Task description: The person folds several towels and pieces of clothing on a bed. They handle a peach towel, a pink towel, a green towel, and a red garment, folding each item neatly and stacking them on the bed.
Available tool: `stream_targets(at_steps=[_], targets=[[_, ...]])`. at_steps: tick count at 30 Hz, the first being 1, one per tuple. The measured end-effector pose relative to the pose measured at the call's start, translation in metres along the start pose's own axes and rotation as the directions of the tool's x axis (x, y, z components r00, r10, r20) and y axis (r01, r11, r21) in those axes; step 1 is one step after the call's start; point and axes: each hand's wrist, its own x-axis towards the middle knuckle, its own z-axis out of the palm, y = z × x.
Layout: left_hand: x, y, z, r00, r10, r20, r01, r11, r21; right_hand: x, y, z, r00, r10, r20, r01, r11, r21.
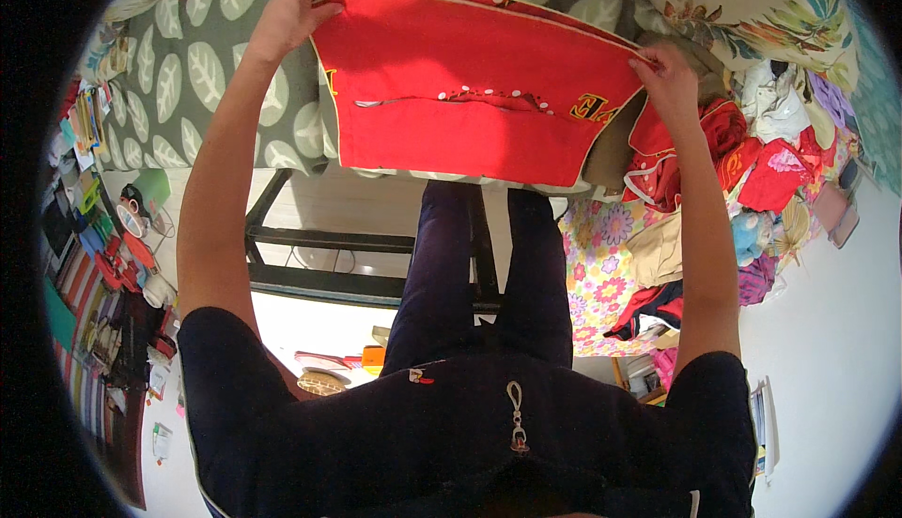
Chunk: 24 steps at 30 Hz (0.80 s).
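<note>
A red cloth piece point(423, 58) with pale piping is stretched wide over the leaf-patterned bedding. It looks folded double along its far edge. A long slit lined with small white beads runs across its middle, and dark-and-gold lettering shows near both ends. Its far left corner is pinched between the thumb and fingers of my left hand point(293, 18). My right hand point(665, 75) grips the far right corner in the same way. Just beside my right forearm lies a heap of red cloth point(709, 138).
The green bedding point(202, 77) with pale leaves spreads under the cloth. Mixed clothes point(775, 105) pile up at the right, over a flowered cover point(594, 255). Dark frame bars point(329, 239) cross near my legs. Books and small goods point(89, 123) crowd the far left.
</note>
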Motion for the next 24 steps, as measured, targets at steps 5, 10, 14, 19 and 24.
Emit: stream_targets(at_steps=[5, 10, 14, 19, 24], targets=[[0.002, 0.009, 0.007, 0.984, -0.052, -0.169, 0.061, 0.997, 0.045, 0.023, -0.002, 0.011, 0.997, 0.049, -0.067, -0.051, 0.998, -0.030], [-0.007, 0.005, 0.023, 0.981, 0.014, -0.194, -0.003, 0.998, 0.057, 0.018, -0.008, 0.011, 0.998, -0.058, -0.029, 0.056, 0.996, -0.069], [-0.053, 0.014, 0.025, 0.997, 0.071, -0.037, -0.068, 0.994, 0.084, -0.037, -0.003, 0.020, 0.970, -0.240, -0.026, 0.232, 0.957, -0.173], [-0.155, 0.025, 0.063, 0.980, 0.061, 0.188, -0.083, 0.991, 0.109, -0.143, -0.006, 0.059, 0.972, -0.197, 0.129, 0.221, 0.953, -0.208], [-0.203, 0.021, 0.115, 0.979, -0.066, 0.192, 0.040, 0.990, 0.137, -0.196, -0.010, 0.111, 0.975, -0.076, 0.208, 0.136, 0.947, -0.292]])
